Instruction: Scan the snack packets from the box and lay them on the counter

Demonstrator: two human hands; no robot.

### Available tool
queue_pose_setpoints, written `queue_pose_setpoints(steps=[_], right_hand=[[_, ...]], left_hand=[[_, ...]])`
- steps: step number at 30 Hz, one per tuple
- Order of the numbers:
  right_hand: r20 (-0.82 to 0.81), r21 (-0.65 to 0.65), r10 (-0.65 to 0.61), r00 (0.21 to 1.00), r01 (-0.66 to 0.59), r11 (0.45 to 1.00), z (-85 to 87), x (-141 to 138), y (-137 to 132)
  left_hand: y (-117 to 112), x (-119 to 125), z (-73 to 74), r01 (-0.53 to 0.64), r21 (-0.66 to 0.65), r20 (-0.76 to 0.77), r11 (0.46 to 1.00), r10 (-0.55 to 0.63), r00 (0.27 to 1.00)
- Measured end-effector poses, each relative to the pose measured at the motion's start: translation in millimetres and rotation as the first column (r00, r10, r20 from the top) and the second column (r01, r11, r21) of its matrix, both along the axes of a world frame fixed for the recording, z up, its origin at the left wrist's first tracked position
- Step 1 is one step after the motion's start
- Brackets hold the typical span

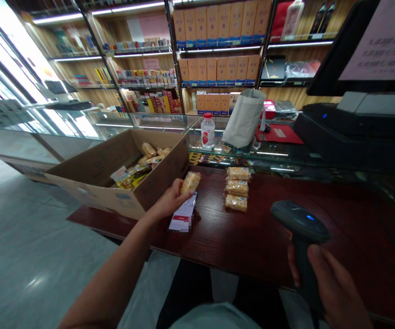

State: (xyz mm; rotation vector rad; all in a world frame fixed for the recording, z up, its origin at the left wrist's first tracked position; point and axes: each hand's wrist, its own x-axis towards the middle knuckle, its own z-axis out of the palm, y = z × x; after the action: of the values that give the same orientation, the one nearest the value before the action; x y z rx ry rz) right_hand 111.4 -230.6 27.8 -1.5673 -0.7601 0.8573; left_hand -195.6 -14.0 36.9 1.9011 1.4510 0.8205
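Note:
My left hand [174, 197] is closed around a plastic-wrapped snack [190, 183], golden and oblong, held above a smartphone [184, 214] with a lit screen. In my right hand [331, 278] is a black barcode scanner [300, 224], gripped by its handle, with a small blue light glowing on top. Between the hands, three similar wrapped snacks lie in a column on the dark red wooden counter [214, 242]; the middle wrapped snack [237, 187] sits close to its neighbours. To the left, an open cardboard box [163, 178] holds more wrapped snacks [148, 149] and some yellow packets [137, 176].
Behind the counter's wooden part is a glass display case [273, 160]. On it stand a red-capped bottle [207, 131], a pale cloth bag [243, 119] and a red folder [281, 133]. A monitor [341, 45] and a black machine [355, 132] occupy the right. Stocked shelves line the back.

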Motion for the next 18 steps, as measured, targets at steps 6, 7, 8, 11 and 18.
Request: queue_pose_setpoints(steps=[6,7,8,11,18], right_hand=[[-0.031,-0.013,-0.014,0.999,0.013,1.0,1.4,2,-2],[-0.035,-0.021,-0.012,0.999,0.011,1.0,-0.7,3,-1],[-0.037,-0.027,-0.008,0.999,0.007,1.0,-3.1,5,-1],[-0.025,-0.021,0.016,1.0,-0.016,1.0,-11.0,10,1],[0.051,0.009,0.034,0.998,-0.035,0.999,-13.4,14,-3]], left_hand=[[2,-9,-20.2,0.018,-0.07,-0.055,0.997,-0.022,0.998],[3,-9,-22.3,0.025,-0.066,-0.085,0.997,-0.031,0.996],[3,-10,-24.7,0.035,-0.054,-0.115,0.998,-0.041,0.992],[7,-11,-32.0,0.066,-0.016,-0.207,0.998,-0.068,0.976],[8,-15,-35.7,0.095,-0.019,-0.277,0.995,-0.097,0.956]])
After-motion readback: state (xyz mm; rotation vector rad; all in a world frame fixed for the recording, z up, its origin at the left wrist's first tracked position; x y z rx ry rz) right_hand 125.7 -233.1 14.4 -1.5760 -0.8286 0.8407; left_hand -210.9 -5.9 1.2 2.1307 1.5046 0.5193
